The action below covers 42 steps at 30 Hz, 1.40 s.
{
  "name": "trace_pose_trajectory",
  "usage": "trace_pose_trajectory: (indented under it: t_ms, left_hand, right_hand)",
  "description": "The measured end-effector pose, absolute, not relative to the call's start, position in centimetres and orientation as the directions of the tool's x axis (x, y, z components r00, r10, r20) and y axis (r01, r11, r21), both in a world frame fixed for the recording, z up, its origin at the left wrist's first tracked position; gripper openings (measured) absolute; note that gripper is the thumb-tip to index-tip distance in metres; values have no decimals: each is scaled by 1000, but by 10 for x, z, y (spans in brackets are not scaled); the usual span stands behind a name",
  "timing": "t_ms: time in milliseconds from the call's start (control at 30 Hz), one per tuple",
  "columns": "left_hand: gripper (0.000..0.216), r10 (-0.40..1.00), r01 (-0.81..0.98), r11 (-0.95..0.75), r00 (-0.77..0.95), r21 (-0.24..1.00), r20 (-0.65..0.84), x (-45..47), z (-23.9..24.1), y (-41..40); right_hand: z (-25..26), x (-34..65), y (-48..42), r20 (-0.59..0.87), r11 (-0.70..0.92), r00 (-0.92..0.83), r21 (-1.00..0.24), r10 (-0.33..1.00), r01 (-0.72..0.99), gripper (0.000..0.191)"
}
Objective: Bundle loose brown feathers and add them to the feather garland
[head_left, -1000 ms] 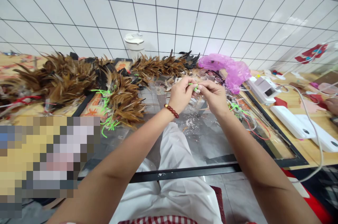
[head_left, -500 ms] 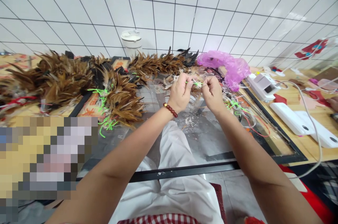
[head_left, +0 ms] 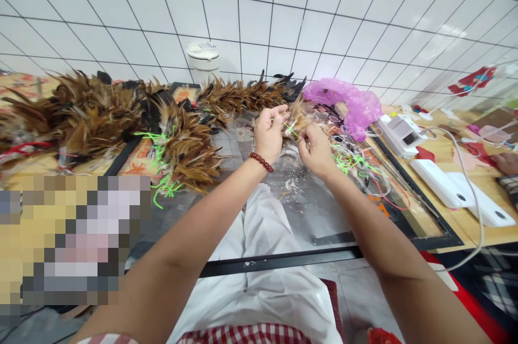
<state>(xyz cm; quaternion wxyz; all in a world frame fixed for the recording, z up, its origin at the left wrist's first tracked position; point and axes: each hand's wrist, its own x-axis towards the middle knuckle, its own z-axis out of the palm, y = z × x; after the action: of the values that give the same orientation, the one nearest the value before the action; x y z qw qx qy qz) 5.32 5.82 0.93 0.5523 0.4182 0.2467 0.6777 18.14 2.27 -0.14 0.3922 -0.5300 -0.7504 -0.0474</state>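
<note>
A bright green string [head_left: 290, 128] runs between my two hands, above the glass tabletop. My left hand [head_left: 268, 136], with a beaded bracelet [head_left: 261, 162] at the wrist, pinches its left end. My right hand [head_left: 318, 150] is closed at its other end, thumb and finger pressed together. Light brown feathers [head_left: 300, 115] stand just behind the string, between and beyond my hands; whether they are tied to it I cannot tell. Beside my right hand lies a tangle of green strings [head_left: 351, 160].
Bundles of brown feathers [head_left: 190, 149] with green ties lie on the left, and a long feather strip [head_left: 243, 93] at the back. A pink plastic bag [head_left: 348, 103], white devices [head_left: 441, 182] and a cable are on the right. A lidded cup [head_left: 203, 56] stands by the wall.
My hands have moved slightly apart, the right one lower and turned more inward. The green string now shows stretched between them, and the light feathers stand up behind it.
</note>
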Motion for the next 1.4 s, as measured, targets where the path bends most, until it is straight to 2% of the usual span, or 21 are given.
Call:
trace_pose_trajectory:
  t_ms: [67, 133, 233, 333, 467, 633, 800, 1000, 1200, 1267, 1400]
  left_hand:
    - [17, 983, -591, -165, -34, 790, 181, 54, 12, 54]
    - [14, 1000, -658, 5, 12, 753, 4, 56, 14, 50]
    - [15, 966, -753, 242, 125, 612, -228, 56, 15, 47]
    - [17, 933, -813, 318, 177, 488, -314, 54, 14, 50]
    - [18, 909, -855, 333, 180, 397, -375, 48, 11, 59]
    - [8, 907, -878, 322, 178, 354, -383, 44, 7, 65]
    - [34, 903, -861, 343, 192, 376, -384, 45, 5, 66]
    - [18, 902, -899, 308, 172, 311, -396, 41, 5, 70]
    - [13, 910, -850, 373, 257, 373, -324, 42, 1, 64]
    - [19, 936, -864, 318, 221, 390, -273, 45, -1, 61]
    - [23, 939, -795, 326, 209, 512, -273, 49, -1, 56]
  right_hand:
    - [-2, 182, 21, 622, 413, -144, -314, 770, 855, 7]
    - [-5, 184, 19, 598, 396, -181, -249, 781, 884, 5]
    - [-10, 187, 17, 583, 387, -246, -129, 774, 913, 2]
    - [-15, 191, 18, 624, 381, -242, -97, 743, 919, 7]
    - [-20, 196, 22, 685, 356, -211, -75, 698, 932, 16]
    - [-25, 203, 26, 681, 350, -226, -48, 697, 935, 18]
    - [-24, 205, 27, 682, 356, -225, -55, 696, 933, 18]
    - [-21, 204, 24, 686, 344, -209, -64, 697, 937, 22]
    - [-25, 209, 25, 680, 340, -201, -75, 705, 937, 21]
    - [-27, 210, 25, 676, 343, -200, -83, 710, 936, 20]
    - [-29, 211, 26, 675, 344, -207, -73, 708, 936, 18]
